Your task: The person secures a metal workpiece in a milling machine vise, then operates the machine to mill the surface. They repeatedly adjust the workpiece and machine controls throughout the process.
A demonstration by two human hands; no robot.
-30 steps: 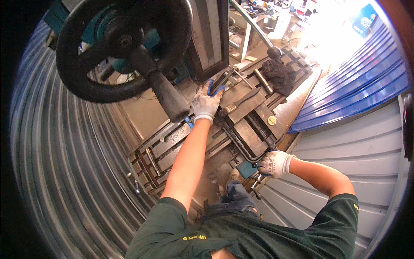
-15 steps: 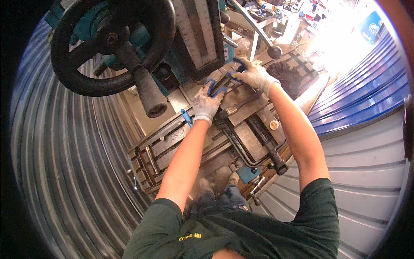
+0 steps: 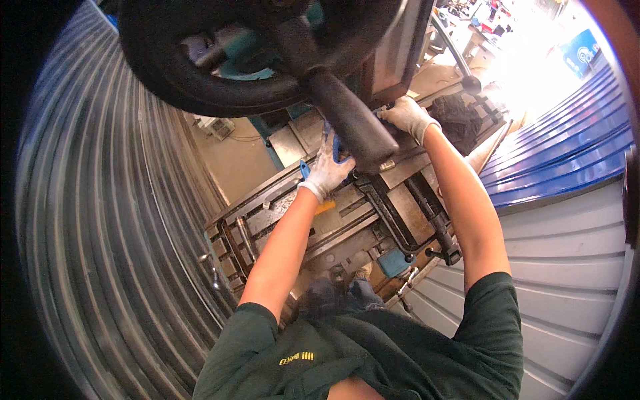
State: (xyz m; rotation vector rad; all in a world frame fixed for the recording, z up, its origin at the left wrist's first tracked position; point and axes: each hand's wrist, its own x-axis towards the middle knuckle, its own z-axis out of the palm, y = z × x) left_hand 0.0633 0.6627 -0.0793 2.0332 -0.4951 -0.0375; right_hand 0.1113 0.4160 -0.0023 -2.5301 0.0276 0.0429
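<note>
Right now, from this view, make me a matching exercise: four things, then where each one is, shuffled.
Things
1. Left hand
2. Right hand
3. Handwheel
4. Crumpled cloth

Places
A. Just right of the gloved right hand
B. Across the picture's top, left of centre
C. Beside the blue handle
D. By the lower end of the upright frame

Pairs: 1-C, 2-D, 3-B, 4-A.

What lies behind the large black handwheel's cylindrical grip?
The white-gloved left hand shows beside the grip, grey metal machine table beyond; whatever lies directly behind is covered.
</note>
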